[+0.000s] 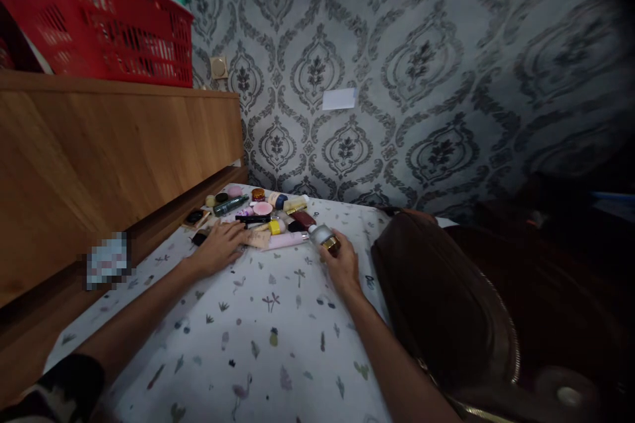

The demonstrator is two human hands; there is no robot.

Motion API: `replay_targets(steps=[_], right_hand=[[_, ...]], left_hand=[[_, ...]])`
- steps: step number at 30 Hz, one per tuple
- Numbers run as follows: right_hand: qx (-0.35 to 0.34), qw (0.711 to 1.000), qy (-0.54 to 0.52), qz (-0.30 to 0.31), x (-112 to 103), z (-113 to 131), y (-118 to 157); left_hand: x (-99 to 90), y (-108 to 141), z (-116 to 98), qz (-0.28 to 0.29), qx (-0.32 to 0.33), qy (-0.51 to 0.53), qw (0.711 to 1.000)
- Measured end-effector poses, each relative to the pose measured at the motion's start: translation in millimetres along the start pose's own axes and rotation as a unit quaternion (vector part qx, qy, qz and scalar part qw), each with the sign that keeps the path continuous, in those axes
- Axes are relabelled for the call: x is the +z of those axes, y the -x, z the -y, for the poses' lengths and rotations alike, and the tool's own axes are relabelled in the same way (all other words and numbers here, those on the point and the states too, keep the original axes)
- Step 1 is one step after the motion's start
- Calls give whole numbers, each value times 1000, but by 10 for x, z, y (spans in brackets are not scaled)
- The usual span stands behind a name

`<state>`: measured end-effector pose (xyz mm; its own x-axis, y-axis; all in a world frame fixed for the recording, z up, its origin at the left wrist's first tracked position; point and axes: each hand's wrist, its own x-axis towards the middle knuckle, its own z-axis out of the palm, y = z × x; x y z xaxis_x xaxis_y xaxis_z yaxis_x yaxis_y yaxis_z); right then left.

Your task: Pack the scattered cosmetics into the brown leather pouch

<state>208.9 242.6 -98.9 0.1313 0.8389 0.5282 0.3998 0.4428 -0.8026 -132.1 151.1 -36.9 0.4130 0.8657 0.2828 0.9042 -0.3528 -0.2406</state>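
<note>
Several cosmetics lie in a loose group on the white patterned cloth (278,297). My left hand (219,248) rests palm down at the group's near left edge, fingers apart, beside a beige item (258,238). My right hand (343,264) is closed around a frosted bottle with a gold cap (323,235), at the group's right end. Between the hands lies a pale pink tube (285,241), with a yellow-capped item (274,227) behind it. Farther back are a dark green bottle (231,205), a round pink compact (262,209) and an amber jar (258,194).
A brown leather bag (436,297) with an open zip stands right of the cloth. On the left is a wooden cabinet (124,172) bearing a red basket (124,33). Behind rises a patterned wall (357,46) with a switch (219,67).
</note>
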Motion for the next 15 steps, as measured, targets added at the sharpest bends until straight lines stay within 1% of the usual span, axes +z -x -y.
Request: replay_targets(steps=[3,5,7,10,13,15], right_hand=[[0,1000,-9,3,-3,4,0],[1,1000,-12,5,-8,7,1],[4,1000,-10,6,-14,13,4],[1,1000,-4,3,-25,25,6],[0,1000,6,3,-34,45,7],[4,1000,9,5,-37,57,9]], left_hand=[[85,-196,-144,-7,15,25,1000],[124,-287,-177,-4,19,39,999],[136,-326,-175,-7,31,55,998],[114,-342,-131,-41,36,79,995],[60,-426,-24,-97,-5,82,992],[18,-540,83,-113,-35,63,991]])
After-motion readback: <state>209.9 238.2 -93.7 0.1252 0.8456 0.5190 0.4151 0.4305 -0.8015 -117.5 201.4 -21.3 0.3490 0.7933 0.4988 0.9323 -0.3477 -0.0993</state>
